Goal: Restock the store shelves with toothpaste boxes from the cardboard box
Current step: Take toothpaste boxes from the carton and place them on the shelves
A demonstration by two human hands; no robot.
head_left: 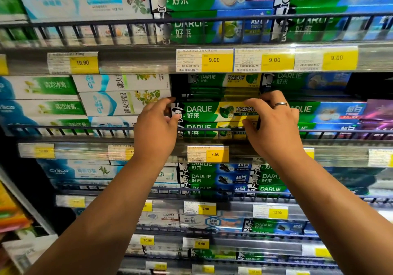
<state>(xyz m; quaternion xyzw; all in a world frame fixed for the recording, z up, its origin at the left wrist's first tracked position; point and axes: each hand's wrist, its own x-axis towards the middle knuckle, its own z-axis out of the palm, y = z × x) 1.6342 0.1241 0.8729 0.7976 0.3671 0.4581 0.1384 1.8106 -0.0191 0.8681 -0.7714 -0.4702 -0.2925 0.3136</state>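
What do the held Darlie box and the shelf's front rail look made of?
Darlie box: printed paperboard, glossy to judge by its sheen and crisp folded edges. Front rail: probably dark coated metal wire, going by its thin straight bars, though blur hides the finish.

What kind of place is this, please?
Most likely a shop aisle: wire-fronted shelves stacked with Darlie toothpaste boxes, and yellow price tags such as 7.50 along the shelf edges.

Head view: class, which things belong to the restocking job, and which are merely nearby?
In the job: green-and-yellow Darlie box, left hand, right hand, both gripping it.
Merely nearby: white boxes, blue Darlie boxes, 7.50 price tag.
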